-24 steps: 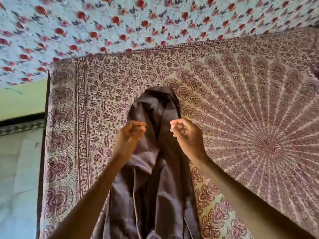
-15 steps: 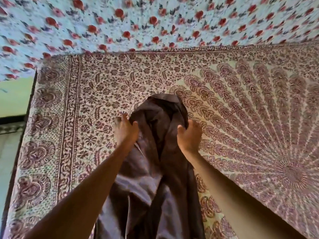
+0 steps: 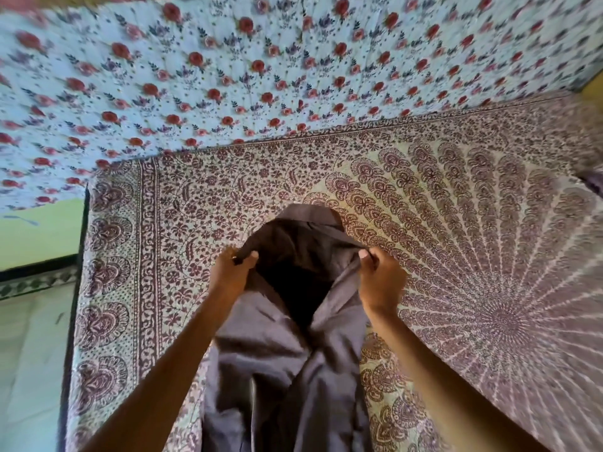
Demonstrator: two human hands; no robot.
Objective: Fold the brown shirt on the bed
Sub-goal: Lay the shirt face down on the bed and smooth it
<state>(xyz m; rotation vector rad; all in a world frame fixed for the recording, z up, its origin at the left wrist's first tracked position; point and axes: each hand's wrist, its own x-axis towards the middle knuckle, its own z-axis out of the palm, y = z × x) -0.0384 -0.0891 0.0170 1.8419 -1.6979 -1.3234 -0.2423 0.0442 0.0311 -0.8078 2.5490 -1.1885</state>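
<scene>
Nearest us, both bare forearms reach up from the near edge of the bed. The crumpled brown cotton shirt [image 3: 277, 353] lies lengthwise between them on the maroon-and-cream mandala-print bedspread [image 3: 473, 256]. It runs from the near edge toward the middle, closer to the left edge than the right.

The left hand [image 3: 233, 272] has its fingers curled and its thumb pinching the shirt's left edge. The right hand [image 3: 380, 275] is curled the same way, pinching the right edge. We see the shirt's far end held up and spread open between the two hands, dark inside.

Past that is bare bedspread. At the far edge we see a pale blue cloth with red roses [image 3: 228, 76]. A pale floor [image 3: 29, 353] lies off the left edge.
</scene>
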